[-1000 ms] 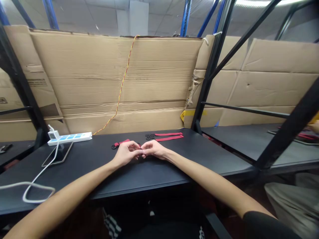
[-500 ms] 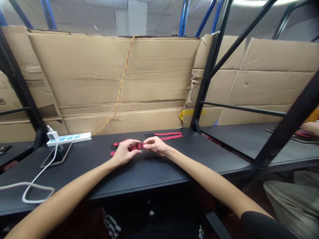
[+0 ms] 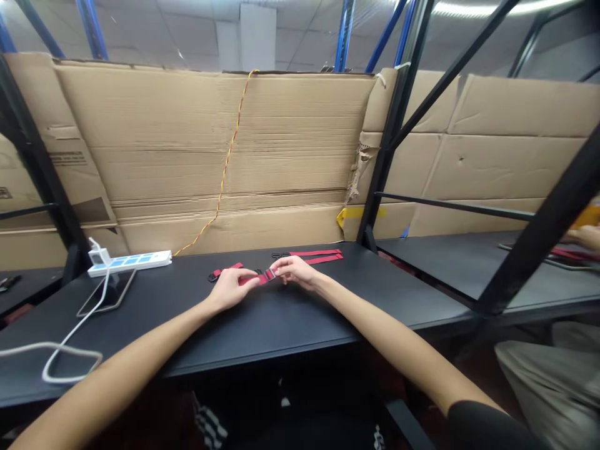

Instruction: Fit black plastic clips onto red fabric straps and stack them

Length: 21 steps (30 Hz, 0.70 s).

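Observation:
Between my two hands runs a red webbing strap [image 3: 255,280] with a dark slide buckle [image 3: 269,275] on it. My left hand [image 3: 230,287] is closed on the strap, thumb in front. The fingertips of my right hand [image 3: 296,272] pinch the strap at the buckle's right side. Behind my left hand, more of the red strap lies on the black table, with a dark ring [image 3: 213,277] at its left end. Just beyond my right hand lies a second red strap [image 3: 323,257] with a black clip [image 3: 280,255].
A white power strip [image 3: 140,260] with a plugged-in charger stands at the back left, beside a phone-like flat device [image 3: 120,292]. A white cable [image 3: 77,328] loops to the left edge. Cardboard [image 3: 290,150] walls the back. At far right, another person's hand [image 3: 585,236] shows.
The buckle now shows between my hands, tilted. My left hand has shifted slightly left and the strap section is pulled straighter.

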Motion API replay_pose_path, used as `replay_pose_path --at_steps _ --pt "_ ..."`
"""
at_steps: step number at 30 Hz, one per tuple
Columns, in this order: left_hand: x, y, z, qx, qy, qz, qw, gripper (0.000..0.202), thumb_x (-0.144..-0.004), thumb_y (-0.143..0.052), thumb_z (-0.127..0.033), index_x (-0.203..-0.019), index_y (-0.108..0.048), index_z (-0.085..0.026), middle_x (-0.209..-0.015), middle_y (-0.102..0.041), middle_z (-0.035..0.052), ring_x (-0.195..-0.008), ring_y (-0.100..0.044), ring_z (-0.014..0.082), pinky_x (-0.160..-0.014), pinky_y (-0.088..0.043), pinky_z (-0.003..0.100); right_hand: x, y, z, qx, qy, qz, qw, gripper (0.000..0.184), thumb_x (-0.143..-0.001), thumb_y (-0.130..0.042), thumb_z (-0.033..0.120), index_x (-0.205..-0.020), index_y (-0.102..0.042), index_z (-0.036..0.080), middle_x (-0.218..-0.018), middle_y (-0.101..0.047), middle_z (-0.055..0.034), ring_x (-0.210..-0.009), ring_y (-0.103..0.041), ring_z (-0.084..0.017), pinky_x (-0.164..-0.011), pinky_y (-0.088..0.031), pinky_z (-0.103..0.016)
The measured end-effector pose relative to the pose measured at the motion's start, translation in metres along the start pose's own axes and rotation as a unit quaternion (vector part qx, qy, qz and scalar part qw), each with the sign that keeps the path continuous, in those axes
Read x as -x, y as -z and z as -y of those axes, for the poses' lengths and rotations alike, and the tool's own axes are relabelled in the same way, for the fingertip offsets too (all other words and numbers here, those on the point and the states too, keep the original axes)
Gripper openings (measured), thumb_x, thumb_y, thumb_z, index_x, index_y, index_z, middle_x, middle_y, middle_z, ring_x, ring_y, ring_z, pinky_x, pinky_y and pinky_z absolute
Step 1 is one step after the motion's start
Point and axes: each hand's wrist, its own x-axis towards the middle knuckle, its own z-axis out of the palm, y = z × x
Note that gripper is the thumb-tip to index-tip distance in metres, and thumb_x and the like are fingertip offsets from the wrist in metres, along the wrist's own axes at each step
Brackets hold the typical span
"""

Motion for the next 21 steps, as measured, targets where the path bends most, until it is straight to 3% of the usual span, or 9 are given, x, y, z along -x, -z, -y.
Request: replay_pose_path --at_steps 3,5,7,9,11,13,16,18,21 --pt "-0.001 0.003 0.013 -0.065 0.037 0.012 0.997 0.025 -0.082 -0.053 -0.032 -0.075 -0.074 -0.019 -0.071 -0.070 0.0028 -0.068 -0.063 0.0189 -0.069 -0.045 0.028 -0.005 0.021 -0.004 0.148 -0.021 -0.108 0.983 0.012 -0.066 -0.054 0.020 -0.063 -0.064 0.015 -0.055 -0.055 -0.0004 -0.049 -0.045 -0.011 -0.051 -0.037 -0.025" --pt "-0.003 0.004 0.021 -0.102 0.048 0.009 0.994 0.023 -0.080 -0.054 -0.030 -0.079 -0.073 -0.019 -0.074 -0.069 0.0041 -0.071 -0.062 0.0193 -0.068 -0.045 0.028 -0.004 0.030 -0.005 0.239 -0.031 -0.143 0.960 0.013 -0.065 -0.054 0.018 -0.056 -0.061 0.014 -0.055 -0.056 -0.0029 -0.054 -0.049 -0.014 -0.054 -0.036 -0.026" --pt "-0.004 0.005 0.025 -0.132 0.037 0.000 0.991 0.025 -0.081 -0.053 -0.032 -0.088 -0.073 -0.019 -0.084 -0.068 0.0064 -0.079 -0.062 0.0204 -0.072 -0.046 0.029 -0.001 0.032 -0.004 0.359 -0.033 -0.178 0.916 0.012 -0.067 -0.055 0.018 -0.060 -0.064 0.014 -0.064 -0.060 -0.0064 -0.063 -0.054 -0.018 -0.060 -0.038 -0.027" --pt "-0.005 0.004 0.027 -0.154 0.012 0.000 0.988 0.033 -0.085 -0.048 -0.037 -0.101 -0.070 -0.019 -0.102 -0.066 0.0086 -0.093 -0.060 0.0222 -0.082 -0.046 0.032 0.003 0.026 -0.002 0.471 0.008 -0.197 0.860 0.016 -0.071 -0.054 0.019 -0.077 -0.068 0.014 -0.081 -0.064 -0.0100 -0.075 -0.057 -0.021 -0.067 -0.041 -0.029" --pt "-0.005 0.002 0.026 -0.170 -0.011 0.029 0.985 0.041 -0.090 -0.040 -0.042 -0.119 -0.062 -0.023 -0.123 -0.059 0.0086 -0.110 -0.053 0.0251 -0.093 -0.041 0.039 0.008 0.015 0.000 0.521 0.099 -0.156 0.833 0.026 -0.075 -0.053 0.018 -0.097 -0.068 0.015 -0.097 -0.062 -0.0116 -0.088 -0.057 -0.022 -0.078 -0.043 -0.031" --pt "-0.005 0.000 0.025 -0.179 -0.025 0.089 0.979 0.047 -0.093 -0.032 -0.047 -0.133 -0.050 -0.029 -0.141 -0.045 0.0064 -0.125 -0.041 0.0285 -0.100 -0.034 0.048 0.011 0.001 0.001 0.530 0.196 -0.061 0.823 0.032 -0.080 -0.053 0.019 -0.109 -0.065 0.017 -0.106 -0.060 -0.0110 -0.097 -0.055 -0.022 -0.086 -0.042 -0.032" --pt "-0.005 -0.003 0.024 -0.181 -0.030 0.167 0.969 0.049 -0.095 -0.024 -0.050 -0.134 -0.047 -0.032 -0.150 -0.033 0.0047 -0.135 -0.029 0.0308 -0.104 -0.026 0.056 0.014 -0.016 0.003 0.509 0.284 0.060 0.810 0.029 -0.087 -0.052 0.028 -0.110 -0.066 0.020 -0.108 -0.060 -0.0098 -0.098 -0.054 -0.021 -0.089 -0.042 -0.034" --pt "-0.006 -0.003 0.025 -0.174 -0.027 0.162 0.971 0.048 -0.096 -0.024 -0.048 -0.129 -0.052 -0.030 -0.147 -0.038 0.0062 -0.134 -0.031 0.0296 -0.104 -0.026 0.055 0.015 -0.022 0.004 0.496 0.300 0.086 0.810 0.026 -0.089 -0.051 0.032 -0.103 -0.069 0.019 -0.103 -0.062 -0.0095 -0.094 -0.056 -0.020 -0.087 -0.042 -0.033" --pt "-0.007 0.000 0.027 -0.149 -0.033 0.124 0.980 0.039 -0.094 -0.033 -0.042 -0.115 -0.060 -0.024 -0.130 -0.056 0.0091 -0.120 -0.049 0.0263 -0.099 -0.036 0.046 0.016 -0.022 0.006 0.487 0.282 0.075 0.823 0.026 -0.088 -0.054 0.037 -0.091 -0.069 0.016 -0.090 -0.063 -0.0089 -0.085 -0.057 -0.019 -0.080 -0.044 -0.032"
